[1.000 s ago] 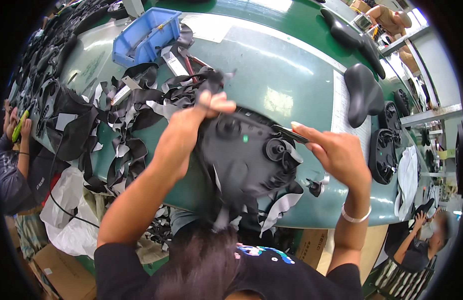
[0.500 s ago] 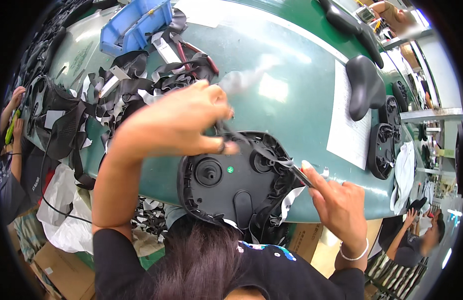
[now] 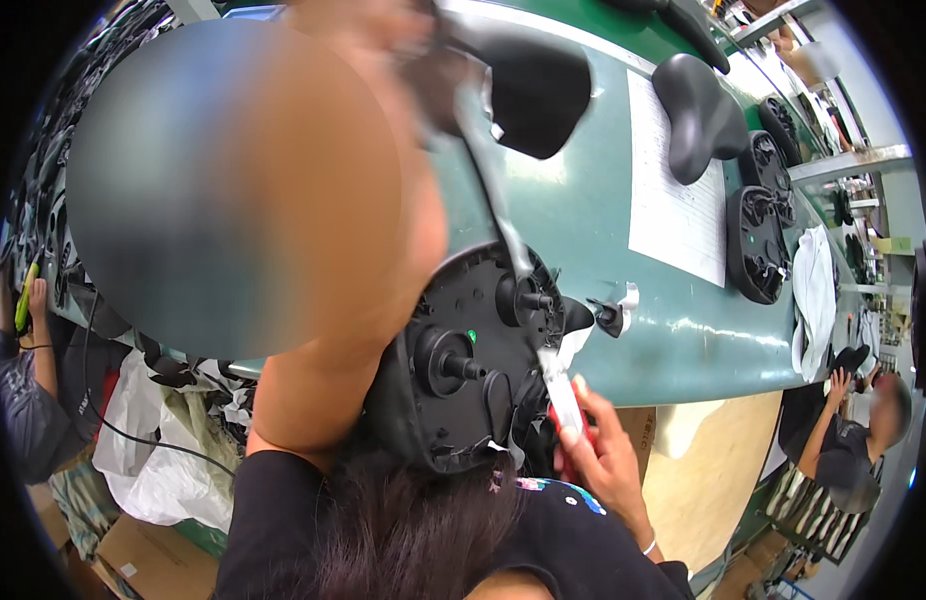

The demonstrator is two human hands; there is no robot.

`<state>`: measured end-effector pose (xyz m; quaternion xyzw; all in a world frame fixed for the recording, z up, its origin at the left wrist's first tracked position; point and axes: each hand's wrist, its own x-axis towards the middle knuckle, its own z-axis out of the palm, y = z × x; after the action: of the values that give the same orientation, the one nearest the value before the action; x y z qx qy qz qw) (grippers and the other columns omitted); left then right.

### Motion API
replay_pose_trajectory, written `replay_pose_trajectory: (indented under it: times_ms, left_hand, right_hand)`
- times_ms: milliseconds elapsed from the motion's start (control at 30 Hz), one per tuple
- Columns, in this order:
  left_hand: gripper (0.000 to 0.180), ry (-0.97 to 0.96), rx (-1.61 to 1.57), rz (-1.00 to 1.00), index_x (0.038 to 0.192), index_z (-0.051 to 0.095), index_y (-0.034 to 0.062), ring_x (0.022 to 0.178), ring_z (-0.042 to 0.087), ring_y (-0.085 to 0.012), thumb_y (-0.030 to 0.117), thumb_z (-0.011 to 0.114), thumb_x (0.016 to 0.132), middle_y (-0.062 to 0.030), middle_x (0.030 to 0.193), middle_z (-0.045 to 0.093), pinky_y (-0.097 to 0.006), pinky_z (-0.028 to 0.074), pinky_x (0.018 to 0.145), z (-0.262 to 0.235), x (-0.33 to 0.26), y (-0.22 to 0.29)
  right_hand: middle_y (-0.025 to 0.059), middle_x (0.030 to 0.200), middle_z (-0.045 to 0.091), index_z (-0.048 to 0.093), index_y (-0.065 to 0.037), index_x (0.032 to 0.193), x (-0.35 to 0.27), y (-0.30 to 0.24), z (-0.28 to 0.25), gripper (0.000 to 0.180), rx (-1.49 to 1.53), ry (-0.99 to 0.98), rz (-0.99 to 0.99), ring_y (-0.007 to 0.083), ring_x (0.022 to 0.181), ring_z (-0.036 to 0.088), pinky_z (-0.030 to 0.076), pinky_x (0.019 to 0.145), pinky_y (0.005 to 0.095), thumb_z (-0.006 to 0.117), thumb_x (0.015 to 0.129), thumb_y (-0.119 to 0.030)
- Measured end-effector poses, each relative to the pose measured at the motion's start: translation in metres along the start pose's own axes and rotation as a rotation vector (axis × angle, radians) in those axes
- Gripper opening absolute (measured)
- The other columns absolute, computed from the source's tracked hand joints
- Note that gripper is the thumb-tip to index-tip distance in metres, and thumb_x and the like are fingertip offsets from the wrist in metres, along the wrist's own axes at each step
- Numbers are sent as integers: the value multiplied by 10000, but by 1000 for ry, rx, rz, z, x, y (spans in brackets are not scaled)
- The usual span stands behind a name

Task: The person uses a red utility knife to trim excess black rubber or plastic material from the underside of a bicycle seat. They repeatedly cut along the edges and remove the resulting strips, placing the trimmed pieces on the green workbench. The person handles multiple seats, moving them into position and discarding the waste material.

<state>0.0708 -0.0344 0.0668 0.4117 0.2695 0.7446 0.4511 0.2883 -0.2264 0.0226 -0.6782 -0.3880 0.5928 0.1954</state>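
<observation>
A black plastic seat base with round posts rests tilted against me at the table's near edge. My left hand is raised at the top, smeared by motion, gripping a long black and grey strip of cover material. The strip stretches taut down to the base's far rim, and a broad black flap hangs beside its upper end. My right hand is closed round a red-handled tool with a pale flat front, held at the base's right rim. Its exact kind is unclear.
Printed sheet, black saddle and finished-looking seat bases lie at the right. A small scrap is near the base. White plastic bags hang at left. Co-workers stand either side. A blurred patch hides the left table.
My left hand has swung up and away, drawing the strip out long. My right hand has come down and nearer me with the tool. The base has turned and tilted.
</observation>
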Motion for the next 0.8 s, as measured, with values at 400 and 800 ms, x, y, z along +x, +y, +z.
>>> replay_pose_trajectory:
  times_ms: [400, 800]
  left_hand:
    - [337, -791, 869, -643, 1003, 686, 2, 975, 646, -214, 311, 614, 891, -135, 968, 691, -327, 477, 849, -100, 7, -37]
    - [254, -1003, 158, -928, 1048, 655, -14, 769, 654, -124, 180, 617, 889, -133, 1096, 665, -231, 502, 560, -57, 62, -71]
  right_hand:
    - [56, 900, 597, 388, 18, 1352, 83, -48, -21, 503, 114, 218, -671, 98, 708, 615, 498, 623, 226, 595, 899, -55]
    - [9, 849, 599, 592, -34, 1166, 357, -242, -154, 405, 202, 525, -889, 96, 745, 577, 477, 656, 260, 683, 788, -149]
